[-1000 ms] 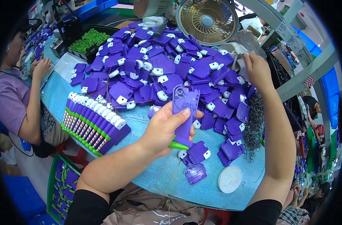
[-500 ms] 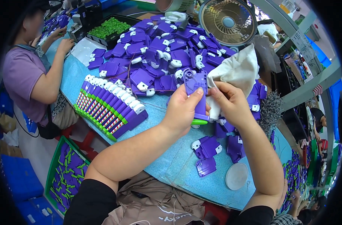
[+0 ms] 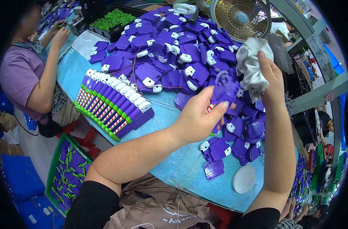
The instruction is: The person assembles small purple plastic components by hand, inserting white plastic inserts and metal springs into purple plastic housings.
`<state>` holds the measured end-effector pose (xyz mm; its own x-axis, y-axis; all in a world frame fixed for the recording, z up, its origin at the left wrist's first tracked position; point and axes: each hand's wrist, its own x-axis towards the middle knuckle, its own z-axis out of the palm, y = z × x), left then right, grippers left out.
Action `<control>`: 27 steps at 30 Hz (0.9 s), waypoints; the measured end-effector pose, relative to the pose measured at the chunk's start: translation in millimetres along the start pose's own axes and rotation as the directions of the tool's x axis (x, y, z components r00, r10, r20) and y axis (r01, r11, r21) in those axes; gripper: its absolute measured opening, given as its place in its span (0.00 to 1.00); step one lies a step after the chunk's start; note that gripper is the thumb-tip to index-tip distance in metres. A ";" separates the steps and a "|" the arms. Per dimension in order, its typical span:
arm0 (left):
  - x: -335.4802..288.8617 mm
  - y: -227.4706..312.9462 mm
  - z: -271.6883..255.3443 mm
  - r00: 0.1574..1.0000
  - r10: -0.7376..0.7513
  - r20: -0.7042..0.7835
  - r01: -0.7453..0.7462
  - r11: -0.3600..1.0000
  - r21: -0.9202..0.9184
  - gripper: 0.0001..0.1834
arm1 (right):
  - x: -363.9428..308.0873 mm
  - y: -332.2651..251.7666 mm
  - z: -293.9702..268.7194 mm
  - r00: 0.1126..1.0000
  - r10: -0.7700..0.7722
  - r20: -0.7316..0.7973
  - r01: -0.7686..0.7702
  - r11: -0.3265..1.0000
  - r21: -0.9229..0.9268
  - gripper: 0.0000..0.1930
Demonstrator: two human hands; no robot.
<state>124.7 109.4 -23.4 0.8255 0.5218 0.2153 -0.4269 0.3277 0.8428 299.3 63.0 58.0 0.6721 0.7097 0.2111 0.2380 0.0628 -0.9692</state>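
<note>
My left hand (image 3: 199, 118) is closed on a purple plastic casing (image 3: 224, 88), held above the table and slightly blurred by motion. A bit of red-and-white stripe and a green edge show by my fingers; the rest is covered by them. A crumpled white cloth (image 3: 254, 63) is pinched in my right hand (image 3: 272, 82), raised to the right of the casing and apart from it. Beyond both hands lies a large heap of purple casings with white ends (image 3: 158, 57). Several more purple casings (image 3: 216, 149) lie in front of my left hand.
A row of purple pieces with white and green ends (image 3: 116, 101) stands at the left. A round whitish disc (image 3: 244, 179) lies near the front edge. Behind are a black tray of green parts (image 3: 112, 23) and a fan (image 3: 241, 19). A person (image 3: 23, 76) works at the left.
My right hand has lifted the cloth up and right, away from the casing. My left hand has moved right with the casing and tilted it.
</note>
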 end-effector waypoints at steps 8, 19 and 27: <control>-2.5 -3.3 -4.6 0.996 0.005 0.085 -0.056 0.791 0.609 0.10 | -21.4 -5.8 2.6 0.844 0.159 0.512 0.053 0.926 -0.374 0.15; -1.7 -12.3 -9.0 0.992 0.104 0.067 -0.120 0.665 0.738 0.11 | -33.6 5.2 18.6 0.903 0.015 0.429 0.269 0.760 -0.592 0.14; -5.3 -10.1 -2.6 0.994 0.084 0.077 -0.113 0.672 0.732 0.10 | -31.6 2.6 12.2 0.842 0.170 0.512 0.145 0.843 -0.517 0.16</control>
<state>123.7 105.4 -34.3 0.8127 0.4854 0.3223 -0.1103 -0.4150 0.9031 270.1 49.3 47.2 0.2471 0.9676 -0.0516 0.6609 -0.2073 -0.7213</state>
